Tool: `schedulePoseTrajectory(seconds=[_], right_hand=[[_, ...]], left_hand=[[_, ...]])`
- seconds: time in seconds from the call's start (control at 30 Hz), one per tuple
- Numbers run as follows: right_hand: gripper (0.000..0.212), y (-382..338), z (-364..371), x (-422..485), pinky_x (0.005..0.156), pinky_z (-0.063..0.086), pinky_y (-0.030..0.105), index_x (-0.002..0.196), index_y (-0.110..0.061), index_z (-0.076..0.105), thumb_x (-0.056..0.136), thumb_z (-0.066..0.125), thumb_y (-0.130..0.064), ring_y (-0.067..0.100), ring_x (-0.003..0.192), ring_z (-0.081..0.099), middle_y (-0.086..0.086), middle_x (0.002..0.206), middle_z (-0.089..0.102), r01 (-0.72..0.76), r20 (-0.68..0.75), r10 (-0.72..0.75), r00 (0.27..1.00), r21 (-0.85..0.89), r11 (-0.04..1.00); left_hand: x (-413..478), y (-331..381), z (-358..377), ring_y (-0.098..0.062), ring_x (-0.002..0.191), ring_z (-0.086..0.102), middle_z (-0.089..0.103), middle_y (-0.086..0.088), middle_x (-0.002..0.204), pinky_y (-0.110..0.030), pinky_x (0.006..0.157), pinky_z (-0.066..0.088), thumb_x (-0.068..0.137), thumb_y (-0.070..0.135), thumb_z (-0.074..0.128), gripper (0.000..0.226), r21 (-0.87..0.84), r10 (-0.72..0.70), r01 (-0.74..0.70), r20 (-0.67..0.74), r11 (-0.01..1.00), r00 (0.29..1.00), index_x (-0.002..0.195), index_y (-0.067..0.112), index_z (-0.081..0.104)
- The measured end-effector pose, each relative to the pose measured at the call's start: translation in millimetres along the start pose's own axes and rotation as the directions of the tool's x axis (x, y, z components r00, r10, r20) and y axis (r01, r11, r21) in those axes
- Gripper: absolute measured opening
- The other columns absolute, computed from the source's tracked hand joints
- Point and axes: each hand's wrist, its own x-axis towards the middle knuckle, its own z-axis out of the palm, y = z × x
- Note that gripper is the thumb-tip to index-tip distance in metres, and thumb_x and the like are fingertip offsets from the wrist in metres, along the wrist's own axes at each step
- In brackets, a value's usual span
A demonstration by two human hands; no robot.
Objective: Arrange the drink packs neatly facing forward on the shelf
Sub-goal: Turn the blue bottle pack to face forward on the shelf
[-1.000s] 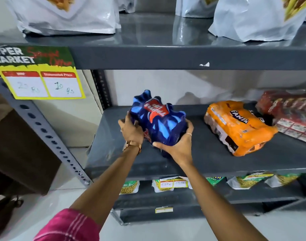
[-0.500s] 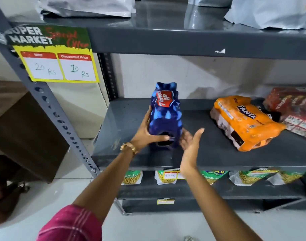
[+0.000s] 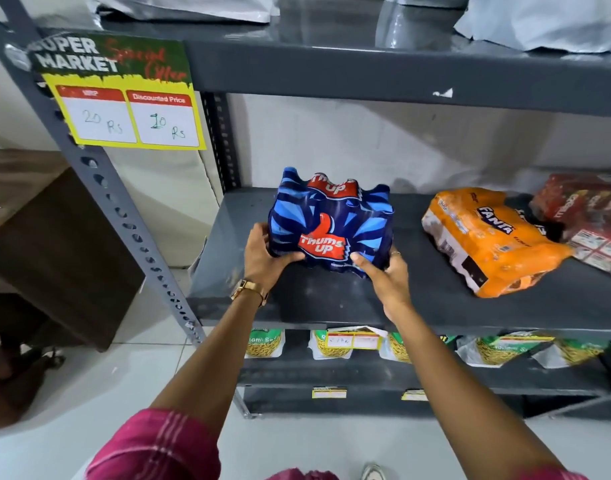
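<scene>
A blue Thums Up drink pack [image 3: 332, 220] stands on the grey middle shelf [image 3: 332, 303], its broad labelled face turned toward me. My left hand [image 3: 264, 259] grips its lower left corner. My right hand [image 3: 383, 275] holds its lower right corner, thumb on the front face. To the right an orange Fanta pack [image 3: 487, 240] lies on its side at an angle. Behind it, at the far right, a red drink pack [image 3: 591, 216] also lies flat, partly cut off by the frame edge.
A price sign [image 3: 124, 95] hangs on the perforated upright post [image 3: 124, 216] at the left. White bags [image 3: 539, 19] sit on the shelf above. Snack packets [image 3: 335, 344] line the shelf below. A dark wooden cabinet [image 3: 54, 251] stands to the left.
The blue pack has been turned from its narrow end to its broad labelled face toward me. My right hand, which had come off it, now grips the lower right corner again.
</scene>
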Motion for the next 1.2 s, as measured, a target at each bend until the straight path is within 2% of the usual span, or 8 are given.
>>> schedulePoseTrajectory(seconds=[0.13, 0.3, 0.43, 0.57, 0.73, 0.97, 1.1, 1.2], right_hand=[[0.046, -0.7, 2.8, -6.8, 0.087, 0.058, 0.028, 0.120, -0.009, 0.061, 0.078, 0.078, -0.022, 0.015, 0.099, 0.069, 0.008, 0.112, 0.072, 0.032, -0.048, -0.030, 0.998, 0.035, 0.999], [0.042, 4.7, -1.2, -34.0, 0.081, 0.054, 0.013, 0.120, -0.012, 0.058, 0.082, 0.074, -0.023, -0.007, 0.091, 0.067, -0.007, 0.105, 0.070, 0.076, 0.003, -0.076, 0.997, 0.023, 0.997], [0.039, 10.0, -2.1, -58.2, 0.088, 0.055, 0.021, 0.117, -0.020, 0.059, 0.081, 0.074, -0.028, -0.003, 0.097, 0.068, -0.008, 0.108, 0.070, 0.080, 0.029, -0.081, 0.996, 0.043, 0.996], [0.037, 12.1, -2.7, -70.0, 0.092, 0.054, 0.029, 0.112, -0.035, 0.057, 0.080, 0.075, -0.030, 0.010, 0.107, 0.067, -0.001, 0.117, 0.069, 0.078, 0.077, -0.082, 0.994, 0.061, 0.995], [0.039, 9.3, -3.7, -71.8, 0.096, 0.054, 0.034, 0.115, -0.031, 0.056, 0.081, 0.075, -0.030, 0.016, 0.111, 0.066, 0.003, 0.121, 0.068, 0.080, 0.091, -0.085, 0.992, 0.060, 0.995], [0.045, 7.3, -3.3, -70.8, 0.088, 0.054, 0.018, 0.121, -0.015, 0.056, 0.082, 0.074, -0.026, 0.014, 0.107, 0.066, 0.004, 0.117, 0.068, 0.112, 0.096, -0.114, 0.989, 0.029, 0.993], [0.045, 6.8, -3.6, -71.1, 0.091, 0.054, 0.020, 0.122, -0.015, 0.055, 0.083, 0.073, -0.026, 0.013, 0.106, 0.065, -0.001, 0.114, 0.066, 0.099, 0.109, -0.099, 0.989, 0.003, 0.995], [0.054, 6.2, -11.4, -69.6, 0.096, 0.052, 0.025, 0.133, -0.015, 0.049, 0.085, 0.071, -0.025, 0.016, 0.118, 0.062, 0.002, 0.127, 0.063, 0.016, 0.199, -0.027, 0.980, 0.058, 0.998]], left_hand=[[-10.4, 2.2, -1.3, -0.021, 0.111, 0.053, 0.047, -0.009, 0.123, -0.030, 0.092, 0.050, 0.062, 0.021, 0.086, 0.071, 0.017, 0.005, -0.005, -0.034, 1.000, 0.999, 0.118, 0.012, 0.043], [-42.2, -0.2, -11.9, -0.017, 0.108, 0.058, 0.059, -0.007, 0.121, -0.004, 0.072, 0.048, 0.072, 0.012, 0.079, 0.064, 0.020, 0.065, -0.064, -0.013, 0.998, 0.998, 0.118, 0.005, 0.036], [-70.0, -9.4, -26.8, -0.025, 0.114, 0.057, 0.057, -0.014, 0.125, -0.019, 0.086, 0.050, 0.075, 0.011, 0.076, 0.061, -0.013, 0.074, -0.074, -0.013, 0.997, 0.997, 0.117, 0.017, 0.032], [-90.6, -12.4, -33.8, -0.027, 0.109, 0.061, 0.059, -0.017, 0.123, -0.005, 0.074, 0.050, 0.078, 0.007, 0.072, 0.057, -0.024, 0.100, -0.101, -0.028, 0.995, 0.995, 0.113, 0.016, 0.029], [-94.0, -8.1, -34.2, -0.026, 0.107, 0.061, 0.059, -0.018, 0.122, -0.004, 0.071, 0.050, 0.079, 0.003, 0.070, 0.055, -0.026, 0.102, -0.103, -0.036, 0.994, 0.994, 0.118, 0.005, 0.031], [-94.1, -8.6, -31.8, -0.023, 0.110, 0.059, 0.056, -0.006, 0.122, -0.007, 0.076, 0.052, 0.083, 0.006, 0.067, 0.056, 0.018, 0.086, -0.086, -0.029, 0.996, 0.996, 0.123, 0.004, 0.028], [-99.3, -7.3, -28.0, -0.020, 0.111, 0.059, 0.056, -0.006, 0.122, -0.037, 0.091, 0.056, 0.082, 0.012, 0.068, 0.058, 0.018, 0.068, -0.067, -0.069, 0.998, 0.995, 0.125, 0.005, 0.030], [-114.7, -3.2, -14.3, -0.019, 0.125, 0.049, 0.047, -0.013, 0.134, -0.035, 0.105, 0.045, 0.078, 0.024, 0.067, 0.073, 0.020, 0.085, -0.083, -0.193, 0.996, 0.978, 0.137, 0.006, 0.027]])
